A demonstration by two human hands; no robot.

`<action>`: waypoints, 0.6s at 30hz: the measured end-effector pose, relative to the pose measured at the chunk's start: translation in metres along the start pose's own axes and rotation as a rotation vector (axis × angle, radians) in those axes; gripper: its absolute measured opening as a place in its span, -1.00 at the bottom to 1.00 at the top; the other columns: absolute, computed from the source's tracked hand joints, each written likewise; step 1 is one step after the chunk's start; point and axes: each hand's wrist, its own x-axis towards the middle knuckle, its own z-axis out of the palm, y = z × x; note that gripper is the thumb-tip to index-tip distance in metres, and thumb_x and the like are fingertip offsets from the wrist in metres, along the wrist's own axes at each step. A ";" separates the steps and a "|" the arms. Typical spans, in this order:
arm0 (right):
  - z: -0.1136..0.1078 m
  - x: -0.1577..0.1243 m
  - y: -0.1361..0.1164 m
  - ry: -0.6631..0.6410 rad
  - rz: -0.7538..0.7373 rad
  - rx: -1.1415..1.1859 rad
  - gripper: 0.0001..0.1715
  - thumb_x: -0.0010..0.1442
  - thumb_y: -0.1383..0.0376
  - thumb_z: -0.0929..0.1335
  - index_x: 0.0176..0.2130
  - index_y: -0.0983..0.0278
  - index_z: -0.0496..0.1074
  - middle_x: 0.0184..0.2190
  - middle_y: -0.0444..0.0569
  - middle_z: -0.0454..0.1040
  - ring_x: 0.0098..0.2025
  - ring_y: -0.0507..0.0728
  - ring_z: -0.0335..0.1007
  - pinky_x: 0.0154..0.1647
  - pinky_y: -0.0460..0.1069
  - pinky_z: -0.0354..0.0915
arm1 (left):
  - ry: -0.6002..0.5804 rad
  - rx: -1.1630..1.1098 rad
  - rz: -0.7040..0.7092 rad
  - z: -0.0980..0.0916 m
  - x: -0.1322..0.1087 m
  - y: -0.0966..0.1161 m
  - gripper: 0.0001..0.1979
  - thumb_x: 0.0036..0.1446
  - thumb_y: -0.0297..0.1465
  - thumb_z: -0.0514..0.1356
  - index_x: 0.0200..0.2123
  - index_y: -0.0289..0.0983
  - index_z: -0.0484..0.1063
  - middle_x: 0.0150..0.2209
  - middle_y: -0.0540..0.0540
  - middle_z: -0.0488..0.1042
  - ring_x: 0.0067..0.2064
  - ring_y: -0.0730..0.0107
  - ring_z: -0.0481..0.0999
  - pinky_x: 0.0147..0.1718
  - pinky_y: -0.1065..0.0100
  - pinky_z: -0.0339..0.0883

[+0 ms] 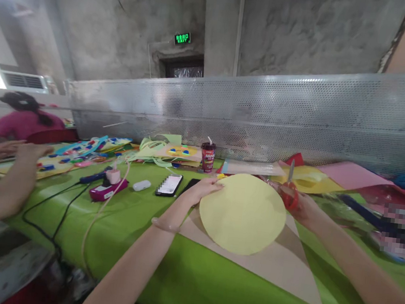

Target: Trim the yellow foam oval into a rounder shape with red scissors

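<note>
A round sheet of pale yellow paper [242, 215] is held up in front of me, its left edge pinched by my left hand [203, 190]. My right hand [301, 209] is closed around the orange handles of a pair of scissors [290, 194], at the paper's right edge. The blades point upward, away from the sheet. Beneath the yellow round lies a beige sheet [283, 273] that reaches the table's front edge. The fingertips of my left hand are partly hidden behind the yellow paper.
A lidded drink cup [207, 158] with a straw stands behind. On the green tablecloth [131, 227] are a phone [169, 186], a white case [142, 185] and a purple power strip [108, 189] with cables. Coloured sheets [353, 176] lie at right. Another person's arms [20, 175] work at left.
</note>
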 end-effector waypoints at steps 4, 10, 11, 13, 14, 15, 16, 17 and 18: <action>0.002 -0.007 -0.004 -0.057 0.102 -0.086 -0.73 -0.14 0.22 0.42 -0.35 0.26 0.44 -0.30 0.04 0.49 -0.25 0.17 0.41 -0.23 0.02 0.34 | -0.051 0.039 0.001 0.002 -0.003 0.000 -0.68 -0.17 -0.28 0.28 -0.31 -0.32 0.46 -0.29 -0.16 0.51 -0.34 0.27 0.48 -0.33 0.30 0.33; 0.011 -0.022 -0.011 -0.195 0.010 -0.384 -0.69 -0.16 0.19 0.42 -0.36 0.28 0.42 -0.35 0.01 0.48 -0.25 0.20 0.39 -0.22 0.05 0.31 | -0.070 -0.055 0.009 -0.001 0.002 -0.005 -0.62 -0.18 -0.28 0.29 -0.24 -0.33 0.45 -0.26 -0.20 0.50 -0.31 0.21 0.50 -0.29 0.24 0.33; 0.012 -0.022 -0.012 -0.193 -0.005 -0.410 -0.68 -0.17 0.19 0.42 -0.35 0.27 0.42 -0.35 0.00 0.48 -0.24 0.20 0.39 -0.22 0.05 0.31 | -0.056 -0.081 0.007 -0.001 0.004 -0.005 -0.62 -0.18 -0.28 0.29 -0.24 -0.33 0.45 -0.27 -0.20 0.51 -0.33 0.21 0.50 -0.29 0.23 0.34; 0.013 -0.022 -0.013 -0.174 -0.026 -0.440 -0.67 -0.17 0.19 0.41 -0.34 0.26 0.41 -0.34 -0.01 0.47 -0.23 0.20 0.38 -0.22 0.05 0.30 | -0.032 -0.118 0.009 -0.001 0.006 -0.006 -0.60 -0.18 -0.27 0.29 -0.24 -0.35 0.44 -0.28 -0.21 0.51 -0.34 0.22 0.50 -0.30 0.22 0.34; 0.013 -0.022 -0.013 -0.162 -0.035 -0.439 -0.66 -0.17 0.19 0.41 -0.33 0.25 0.41 -0.33 -0.01 0.47 -0.23 0.19 0.38 -0.21 0.04 0.30 | -0.026 -0.127 0.013 0.000 0.006 -0.006 -0.60 -0.18 -0.27 0.29 -0.23 -0.35 0.44 -0.28 -0.21 0.51 -0.33 0.21 0.50 -0.29 0.22 0.34; 0.012 -0.021 -0.014 -0.144 -0.044 -0.430 -0.66 -0.17 0.19 0.41 -0.32 0.25 0.40 -0.32 -0.01 0.47 -0.23 0.19 0.37 -0.21 0.04 0.30 | -0.019 -0.132 0.019 0.000 0.006 -0.005 -0.59 -0.18 -0.27 0.29 -0.22 -0.35 0.44 -0.27 -0.21 0.51 -0.32 0.21 0.51 -0.29 0.22 0.34; 0.010 -0.019 -0.014 -0.119 -0.055 -0.418 -0.66 -0.16 0.19 0.40 -0.32 0.25 0.39 -0.32 -0.02 0.47 -0.23 0.18 0.38 -0.21 0.03 0.29 | -0.014 -0.140 0.028 0.001 0.007 -0.005 -0.59 -0.18 -0.26 0.29 -0.22 -0.35 0.44 -0.26 -0.22 0.51 -0.30 0.20 0.50 -0.28 0.23 0.34; 0.008 -0.018 -0.014 -0.089 -0.067 -0.407 -0.67 -0.16 0.18 0.40 -0.33 0.25 0.39 -0.32 -0.02 0.47 -0.24 0.17 0.38 -0.22 0.03 0.29 | -0.009 -0.149 0.040 0.001 0.007 -0.004 -0.59 -0.18 -0.26 0.29 -0.22 -0.35 0.44 -0.24 -0.22 0.50 -0.28 0.19 0.50 -0.26 0.23 0.34; 0.006 -0.016 -0.015 -0.051 -0.080 -0.394 -0.68 -0.16 0.18 0.40 -0.34 0.24 0.38 -0.32 -0.02 0.46 -0.25 0.17 0.38 -0.22 0.03 0.29 | 0.002 -0.157 0.049 0.001 0.007 -0.004 -0.59 -0.18 -0.26 0.29 -0.22 -0.35 0.45 -0.22 -0.23 0.50 -0.26 0.18 0.49 -0.26 0.24 0.34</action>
